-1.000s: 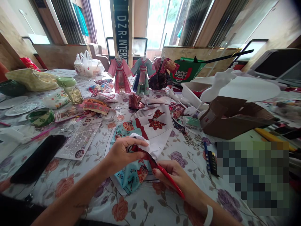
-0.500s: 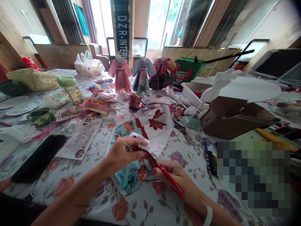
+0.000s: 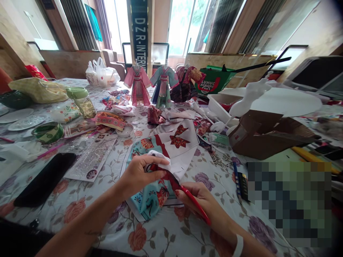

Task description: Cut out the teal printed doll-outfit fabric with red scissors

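Observation:
My left hand (image 3: pixel 143 169) pinches a folded part of a printed cloth (image 3: pixel 150 200), thumb below and fingers on top. The cloth is turquoise with orange fan motifs, a red band and a white section bearing a red bow print. Its folded edge shows red and white beside my left fingertips. My right hand (image 3: pixel 197 200) is closed round red-handled scissors (image 3: pixel 197 205). Their dark blades lie along the red strip, close to my left thumb, and are partly hidden by fabric. The far part of the cloth lies spread on the flowered tablecloth (image 3: pixel 107 221).
Behind the cloth stand small robes on forms, one pink (image 3: pixel 137 85), one turquoise (image 3: pixel 164 85). At left lie a black phone (image 3: pixel 44 180), a bead sheet (image 3: pixel 92 157) and green tape (image 3: pixel 48 132). A cardboard box (image 3: pixel 257 135) and blue pencil (image 3: pixel 237 180) are at right.
The view has shifted very slightly. Both hands, the cloth and the scissors keep almost the same position.

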`<state>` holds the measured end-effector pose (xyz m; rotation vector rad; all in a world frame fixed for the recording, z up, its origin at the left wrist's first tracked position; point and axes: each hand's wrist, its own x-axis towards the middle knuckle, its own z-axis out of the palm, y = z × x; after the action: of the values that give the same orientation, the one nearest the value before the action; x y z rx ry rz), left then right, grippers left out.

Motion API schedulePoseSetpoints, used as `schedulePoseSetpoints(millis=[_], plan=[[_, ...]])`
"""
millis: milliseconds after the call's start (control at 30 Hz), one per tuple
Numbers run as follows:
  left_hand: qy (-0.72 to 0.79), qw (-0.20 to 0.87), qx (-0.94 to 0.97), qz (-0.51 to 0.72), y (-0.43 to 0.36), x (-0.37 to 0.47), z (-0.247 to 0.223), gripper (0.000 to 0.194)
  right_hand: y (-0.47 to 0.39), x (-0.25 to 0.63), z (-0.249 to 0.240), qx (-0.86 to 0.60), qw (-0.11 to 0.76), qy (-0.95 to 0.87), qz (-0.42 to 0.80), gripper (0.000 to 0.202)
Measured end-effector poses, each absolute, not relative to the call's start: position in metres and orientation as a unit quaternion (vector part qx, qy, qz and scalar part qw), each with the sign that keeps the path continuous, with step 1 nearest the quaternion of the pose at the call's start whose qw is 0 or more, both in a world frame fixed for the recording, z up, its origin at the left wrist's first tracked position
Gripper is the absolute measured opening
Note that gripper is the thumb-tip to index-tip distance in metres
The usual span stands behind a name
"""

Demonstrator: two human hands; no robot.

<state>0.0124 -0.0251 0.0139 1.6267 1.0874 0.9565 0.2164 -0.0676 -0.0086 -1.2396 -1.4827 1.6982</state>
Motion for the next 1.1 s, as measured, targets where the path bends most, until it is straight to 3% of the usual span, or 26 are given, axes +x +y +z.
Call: schedulePoseSetpoints(millis=[333, 1100], plan=[[0.430, 0.463, 0.674, 0.383, -0.0253, 0.0134, 0.0121, 0.025, -0.0664, 0.2151, -0.0040, -0.448, 0.272, -0.559, 0.642, 0.052], [0.430, 0.477, 0.668, 0.375, -0.0244, 0.0139, 0.0098, 0.026, -0.0679, 0.2127, -0.0056, -0.438, 0.286, -0.528, 0.669, 0.047]])
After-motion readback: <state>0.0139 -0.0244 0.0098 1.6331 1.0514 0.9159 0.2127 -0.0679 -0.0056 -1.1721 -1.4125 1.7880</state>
